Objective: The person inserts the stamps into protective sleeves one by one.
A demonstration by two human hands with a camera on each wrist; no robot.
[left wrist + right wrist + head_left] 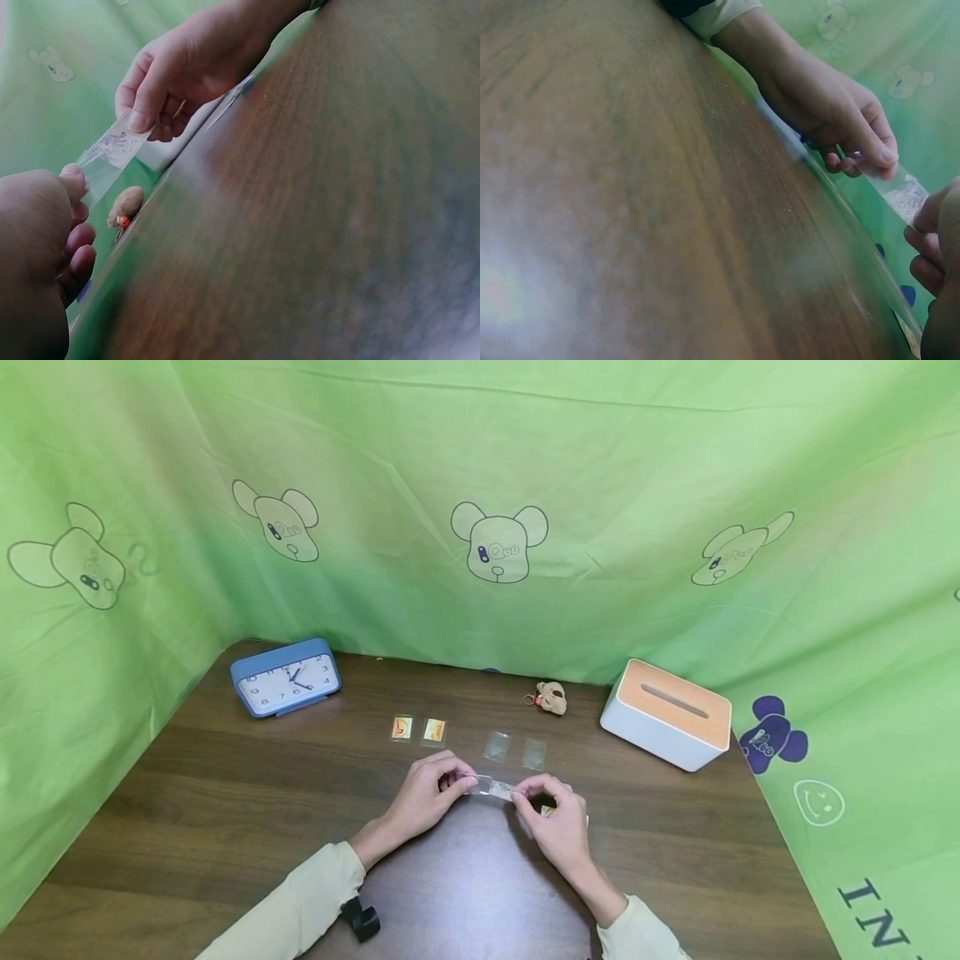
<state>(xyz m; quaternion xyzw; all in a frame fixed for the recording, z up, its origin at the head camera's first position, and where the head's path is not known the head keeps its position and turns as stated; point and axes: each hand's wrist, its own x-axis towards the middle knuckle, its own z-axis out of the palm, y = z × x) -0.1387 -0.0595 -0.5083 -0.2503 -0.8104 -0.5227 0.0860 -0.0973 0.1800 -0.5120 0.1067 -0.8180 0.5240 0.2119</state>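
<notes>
In the head view a small clear plastic sleeve (478,785) with a pale printed card (501,790) at its right part is stretched between the two hands. The left hand (429,792) pinches the clear left end between thumb and fingers. At the card's end the right hand (557,823) pinches with thumb and forefinger. Both wrist views show the sleeve (101,176) held above the table, with grey print on the card (907,199). Whether the card lies fully inside the sleeve, I cannot tell. Under the right hand part of another yellowish card (547,811) shows, mostly hidden.
Two sleeved orange cards (401,727) and two clear sleeves (497,746) lie beyond the hands. A blue clock (287,678) stands back left, a tissue box (667,714) back right, with a beige keychain figure (552,697) near it. A black strap (362,919) is by the left sleeve cuff.
</notes>
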